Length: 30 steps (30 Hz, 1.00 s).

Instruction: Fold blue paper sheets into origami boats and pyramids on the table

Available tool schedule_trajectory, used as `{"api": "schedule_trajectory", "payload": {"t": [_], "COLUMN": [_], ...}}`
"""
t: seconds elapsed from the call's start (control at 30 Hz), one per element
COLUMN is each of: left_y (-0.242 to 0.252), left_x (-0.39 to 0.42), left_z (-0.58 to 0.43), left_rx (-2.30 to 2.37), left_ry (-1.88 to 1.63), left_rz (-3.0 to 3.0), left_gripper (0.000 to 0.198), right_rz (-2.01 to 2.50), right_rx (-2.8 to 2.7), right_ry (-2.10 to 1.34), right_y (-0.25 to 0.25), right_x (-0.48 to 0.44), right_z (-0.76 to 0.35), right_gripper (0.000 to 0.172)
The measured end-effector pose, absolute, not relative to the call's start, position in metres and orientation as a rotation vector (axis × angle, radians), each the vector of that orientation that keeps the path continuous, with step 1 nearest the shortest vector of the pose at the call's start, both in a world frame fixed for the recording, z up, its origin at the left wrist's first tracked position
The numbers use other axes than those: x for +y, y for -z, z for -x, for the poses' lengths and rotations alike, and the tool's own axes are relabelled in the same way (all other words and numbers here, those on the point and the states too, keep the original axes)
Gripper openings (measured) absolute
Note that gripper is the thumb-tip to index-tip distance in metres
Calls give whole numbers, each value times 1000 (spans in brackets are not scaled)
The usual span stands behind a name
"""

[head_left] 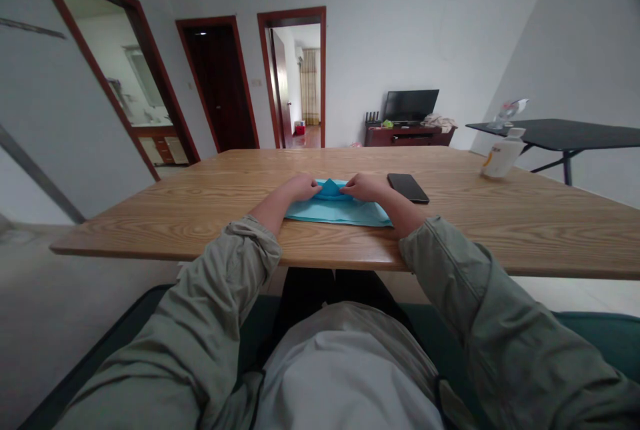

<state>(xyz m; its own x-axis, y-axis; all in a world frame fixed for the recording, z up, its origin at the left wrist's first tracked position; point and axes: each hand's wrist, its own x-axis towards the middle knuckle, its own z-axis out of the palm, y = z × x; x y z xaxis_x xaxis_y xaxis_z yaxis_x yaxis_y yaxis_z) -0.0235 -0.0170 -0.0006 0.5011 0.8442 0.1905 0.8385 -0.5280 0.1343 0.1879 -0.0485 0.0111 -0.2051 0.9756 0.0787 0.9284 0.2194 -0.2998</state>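
A sheet of blue paper lies on the wooden table right in front of me, its far edge folded up into a small point. My left hand pinches the left side of that folded point, fingers curled together. From the other side, my right hand pinches the same fold with closed fingers. Both forearms rest on the paper and the table's near edge.
A black phone lies just right of my right hand. A white bottle stands far right on the table. A dark side table stands beyond it. Doorways and a TV stand line the back wall.
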Motion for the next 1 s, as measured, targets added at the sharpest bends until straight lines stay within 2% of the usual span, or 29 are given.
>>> {"api": "schedule_trajectory", "payload": {"t": [0.13,0.3,0.63,1.0], "left_y": [0,1,5,5], "left_x": [-18,-17,-13,-13], "left_z": [24,28,30,29], "left_rx": [1504,1360,1340,1438], "left_ry": [-379,-440,-468,-370], "left_rz": [-2688,-2662,-2663,-2707], "left_gripper": [40,29,42,42], "right_rz": [1796,1589,1644,1739], "right_rx": [-2264,-2411,-2360,-2261], "right_ry": [-277,-302,-296,-269], "right_y": [-12,-9,-6,-5], "right_x": [-51,-47,-45,-44], "right_z": [-188,-193,-193,-191], "right_gripper": [33,30,36,33]}}
